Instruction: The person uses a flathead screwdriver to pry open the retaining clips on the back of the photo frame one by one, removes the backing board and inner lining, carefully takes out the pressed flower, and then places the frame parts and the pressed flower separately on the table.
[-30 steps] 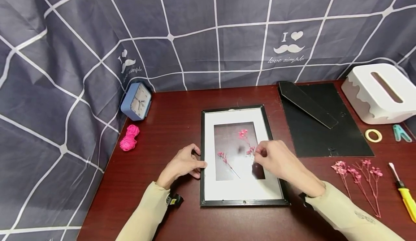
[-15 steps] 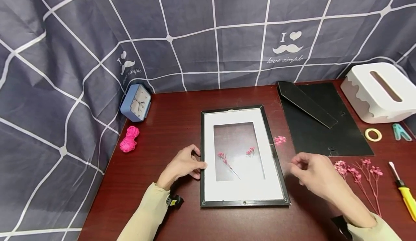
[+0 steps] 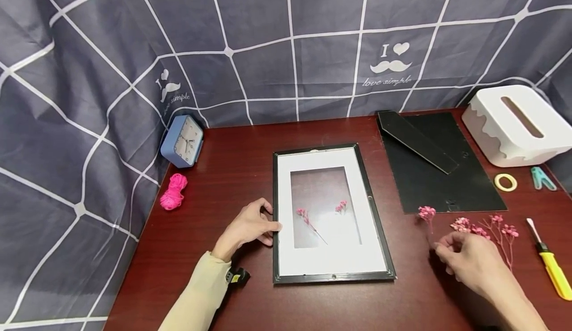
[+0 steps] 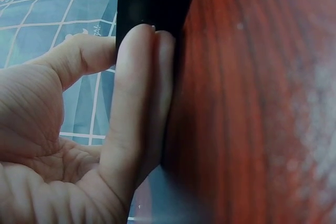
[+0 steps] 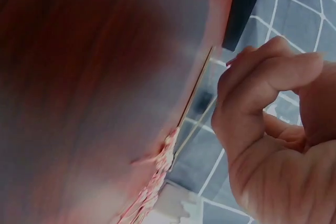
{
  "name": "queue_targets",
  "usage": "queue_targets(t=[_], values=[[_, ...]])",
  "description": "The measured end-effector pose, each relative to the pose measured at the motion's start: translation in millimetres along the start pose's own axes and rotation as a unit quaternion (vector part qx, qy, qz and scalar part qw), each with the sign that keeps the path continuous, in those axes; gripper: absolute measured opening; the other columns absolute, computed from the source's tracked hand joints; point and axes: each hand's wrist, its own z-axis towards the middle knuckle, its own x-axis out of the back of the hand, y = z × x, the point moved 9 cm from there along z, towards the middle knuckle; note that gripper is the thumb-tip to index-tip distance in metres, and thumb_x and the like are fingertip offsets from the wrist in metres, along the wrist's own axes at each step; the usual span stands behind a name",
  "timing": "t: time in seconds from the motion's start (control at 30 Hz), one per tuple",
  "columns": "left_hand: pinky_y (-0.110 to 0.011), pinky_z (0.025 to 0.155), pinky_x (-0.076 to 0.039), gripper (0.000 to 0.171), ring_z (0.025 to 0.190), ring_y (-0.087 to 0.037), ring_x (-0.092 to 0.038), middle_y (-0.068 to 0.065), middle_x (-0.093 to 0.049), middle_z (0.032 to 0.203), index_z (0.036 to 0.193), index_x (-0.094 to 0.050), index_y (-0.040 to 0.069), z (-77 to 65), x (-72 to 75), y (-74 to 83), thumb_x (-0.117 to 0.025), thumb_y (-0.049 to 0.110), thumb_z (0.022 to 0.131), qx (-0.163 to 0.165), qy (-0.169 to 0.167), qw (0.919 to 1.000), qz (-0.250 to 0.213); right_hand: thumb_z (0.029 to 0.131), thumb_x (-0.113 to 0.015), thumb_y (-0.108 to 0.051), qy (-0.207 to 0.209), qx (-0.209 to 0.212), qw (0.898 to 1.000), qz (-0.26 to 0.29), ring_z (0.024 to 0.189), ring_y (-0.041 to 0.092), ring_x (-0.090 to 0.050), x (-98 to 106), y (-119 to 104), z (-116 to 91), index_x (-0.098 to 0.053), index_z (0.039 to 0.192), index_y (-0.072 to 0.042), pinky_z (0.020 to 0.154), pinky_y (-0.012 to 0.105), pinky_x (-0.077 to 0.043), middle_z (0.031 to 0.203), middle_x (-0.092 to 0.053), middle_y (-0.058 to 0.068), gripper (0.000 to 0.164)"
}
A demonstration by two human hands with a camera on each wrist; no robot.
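A black picture frame [image 3: 278, 172] with a white mat [image 3: 332, 261] lies on the table in the head view. Two pink flower sprigs, one on the left [image 3: 303, 213] and one on the right [image 3: 341, 206], sit within the mat's window. At the frame's left edge, my left hand [image 3: 246, 229] grips it, thumb on top; the left wrist view shows fingers [image 4: 134, 93] against the black edge. Right of the frame, my right hand [image 3: 473, 264] pinches the stem of a pink flower sprig [image 3: 427, 213], its head upward. Several more pink flower sprigs [image 3: 496, 229] lie beside that hand, partly hidden behind it.
Behind the sprigs lies a black backing board [image 3: 464, 187] with its stand. A white tissue box [image 3: 514, 122], tape roll [image 3: 505, 182], teal clip [image 3: 542, 178] and yellow screwdriver [image 3: 554, 271] are at right. A blue clock [image 3: 182, 141] and pink yarn [image 3: 174, 192] stand left.
My right hand has moved from over the mat's window to the right, carrying a pink flower sprig out of the frame towards the loose sprigs. My left hand keeps its grip.
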Motion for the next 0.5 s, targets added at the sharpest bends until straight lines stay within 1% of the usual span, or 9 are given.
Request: queue_targets(t=[0.1,0.23,0.5], values=[[-0.034,0.059,-0.07,0.046,0.057,-0.015,-0.071,-0.009,-0.069,0.083,0.127,-0.053,-0.004,-0.2,0.8,-0.9,-0.081,0.004,0.091,-0.001,0.0,1.0,0.001,0.106,-0.068,-0.023,-0.01,-0.014,1.0,-0.01,0.062,0.013,-0.063,-0.8,8.2,0.6,-0.072,0.098,-0.004,0.05,0.025,-0.047,0.066,-0.066,-0.005,0.021],[-0.034,0.059,-0.07,0.048,0.055,-0.015,-0.071,-0.009,-0.068,0.084,0.128,-0.053,-0.005,-1.0,0.9,-1.4,-0.081,0.005,0.091,-0.002,0.0,1.0,0.003,0.105,-0.067,-0.022,-0.01,-0.017,1.0,-0.021,0.061,0.013,-0.064,-0.5,14.9,-0.6,-0.072,0.094,-0.005,0.049,0.025,-0.046,0.064,-0.066,-0.006,0.021],[-0.034,0.06,-0.07,0.048,0.058,-0.015,-0.071,-0.009,-0.069,0.084,0.129,-0.052,-0.005,-1.0,0.9,1.2,-0.081,0.005,0.091,0.0,0.0,1.0,0.007,0.102,-0.068,-0.022,-0.01,-0.022,0.999,-0.028,0.061,0.013,-0.062,-0.2,24.3,-1.3,-0.071,0.09,-0.005,0.05,0.026,-0.046,0.063,-0.066,-0.006,0.02]])
